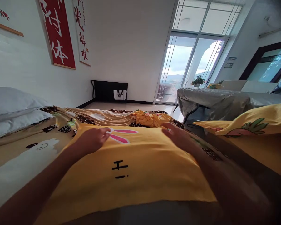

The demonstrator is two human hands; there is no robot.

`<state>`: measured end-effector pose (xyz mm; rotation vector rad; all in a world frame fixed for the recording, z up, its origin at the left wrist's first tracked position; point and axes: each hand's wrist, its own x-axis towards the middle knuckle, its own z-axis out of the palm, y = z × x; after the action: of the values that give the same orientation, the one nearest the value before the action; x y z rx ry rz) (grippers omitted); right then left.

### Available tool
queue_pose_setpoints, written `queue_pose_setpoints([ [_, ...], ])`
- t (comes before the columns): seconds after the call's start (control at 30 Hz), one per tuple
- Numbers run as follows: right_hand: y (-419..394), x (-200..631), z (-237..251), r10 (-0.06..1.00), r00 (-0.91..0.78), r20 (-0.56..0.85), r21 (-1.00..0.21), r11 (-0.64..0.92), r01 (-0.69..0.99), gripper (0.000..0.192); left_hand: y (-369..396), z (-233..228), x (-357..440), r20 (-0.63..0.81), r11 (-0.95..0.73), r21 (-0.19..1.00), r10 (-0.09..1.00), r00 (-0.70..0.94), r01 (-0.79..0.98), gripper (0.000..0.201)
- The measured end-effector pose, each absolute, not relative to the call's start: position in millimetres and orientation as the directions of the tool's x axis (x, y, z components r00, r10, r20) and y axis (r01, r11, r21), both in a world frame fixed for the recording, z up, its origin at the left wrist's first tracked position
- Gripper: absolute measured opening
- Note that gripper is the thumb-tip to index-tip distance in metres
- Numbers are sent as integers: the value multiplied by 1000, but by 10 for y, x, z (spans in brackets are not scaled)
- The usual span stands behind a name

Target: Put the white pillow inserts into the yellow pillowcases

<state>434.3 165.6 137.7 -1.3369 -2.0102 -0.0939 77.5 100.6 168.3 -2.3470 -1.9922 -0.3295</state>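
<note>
Lying flat in front of me on the bed (18,156) is a yellow pillowcase (140,168) printed with pink rabbit ears and the letters "Hi". My left hand (92,139) rests palm down on its far left corner, fingers (105,130) loosely curled against the cloth beside the pink ears; whether they pinch the edge I cannot tell. My right hand (178,136) lies on the far right corner, fingers spread and flat, gripping nothing that I can see. Under the pillowcase spreads a tan blanket (61,125) with cartoon animals, and a crumpled yellow cloth (150,118) sits just beyond the far edge. Two white pillows (11,109) are stacked to my left, and another yellow pillow (255,122) with a carrot print lies to my right. Farther off stand a grey-covered bed (215,100), a black rack (109,90) against the wall, red banners (58,31), and a glass balcony door (189,65).
</note>
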Motion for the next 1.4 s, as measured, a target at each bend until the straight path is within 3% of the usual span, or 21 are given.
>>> queue_pose_setpoints([
  [0.1, 1551, 3666, 1174, 776, -320, 543, -183, 482, 857, 50, 1234, 1453, 1145, 134, -337, 112, 937, 322, 935, 56],
  [0.2, 1408, 3470, 760, 806, -350, 478, -113, 452, 885, 52, 1425, 1115, 1095, 67, -388, 179, 922, 382, 904, 59],
  [0.5, 885, 4030, 64, 713, -356, 605, 78, 391, 917, 51, 1616, 716, 355, 125, -28, 171, 992, 6, 985, 64],
  [0.67, 571, 4245, -187, 634, -470, 615, 126, 509, 852, 60, 1402, 742, 489, 210, -141, 101, 971, 118, 985, 58],
  [0.73, 406, 4226, -221, 591, -575, 566, 99, 643, 759, 58, 1288, 768, 656, 211, -269, 92, 946, 245, 959, 57],
  [0.83, 172, 4030, -75, 468, -710, 527, -130, 869, 477, 42, 1134, 794, 1032, 217, -487, 67, 859, 464, 871, 58],
  [0.9, 98, 3835, 169, 414, -706, 575, -292, 910, 296, 54, 1041, 767, 1326, 241, -615, 12, 767, 594, 789, 62],
  [1.0, 216, 3565, 665, 392, -588, 708, -349, 917, 191, 46, 900, 635, 1696, 308, -728, -103, 624, 718, 678, 68],
  [1.07, 462, 3436, 955, 413, -496, 764, -332, 911, 246, 31, 810, 526, 1823, 351, -763, -184, 538, 766, 620, 66],
  [1.13, 809, 3350, 1107, 460, -480, 747, -273, 870, 410, 29, 734, 451, 1840, 359, -782, -246, 476, 803, 573, 63],
  [1.27, 1487, 3293, 950, 659, -564, 497, -161, 709, 686, 48, 631, 445, 1641, 310, -831, -276, 398, 864, 482, 51],
  [1.33, 1641, 3326, 783, 745, -552, 373, -166, 640, 751, 49, 580, 461, 1498, 276, -865, -263, 356, 893, 426, 46],
  [1.4, 1624, 3398, 654, 770, -534, 350, -155, 609, 778, 49, 509, 444, 1381, 265, -874, -269, 336, 904, 404, 44],
])
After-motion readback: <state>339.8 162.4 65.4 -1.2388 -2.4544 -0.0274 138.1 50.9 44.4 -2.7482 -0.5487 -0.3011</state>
